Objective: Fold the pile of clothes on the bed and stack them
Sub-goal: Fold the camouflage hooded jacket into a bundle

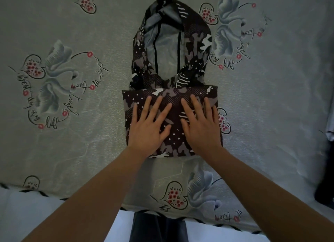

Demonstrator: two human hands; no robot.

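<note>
A dark camouflage hooded garment (171, 97) with white dots lies in the middle of the bed. Its body is folded into a rectangle near me, and the hood with a grey lining (166, 41) stretches away from me. My left hand (150, 126) lies flat on the left half of the folded part, fingers spread. Pressing flat on the right half is my right hand (200, 126), also with straight fingers. Neither hand grips the cloth.
The grey bedsheet (72, 151) printed with swans, hearts and script covers the bed. Its near edge runs along the bottom, with a pale floor and my dark trousers (157, 229) below. Dark and pale cloth (327, 169) shows at the far right edge.
</note>
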